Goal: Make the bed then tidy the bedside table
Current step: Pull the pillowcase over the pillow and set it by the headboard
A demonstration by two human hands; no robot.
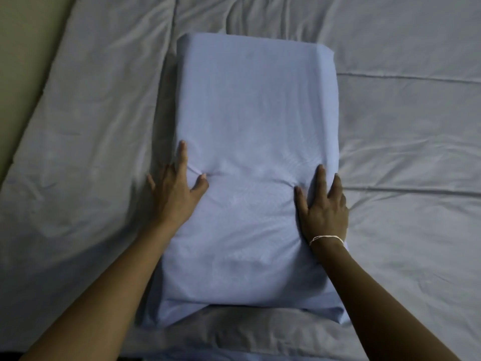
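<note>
A pale blue, rectangular fabric-cased pillow is pressed flat on the creased grey bed sheet.

The left hand and right hand are laid open, fingers spread, against its two long sides, seemingly so it can be squared and smoothed.

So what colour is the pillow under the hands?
Plain light blue pillow, no pattern, seen in the head view.

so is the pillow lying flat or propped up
Flat. The pillow lies lengthwise on the sheet, whole top face showing, with the left hand and right hand pressing its sides.
</note>
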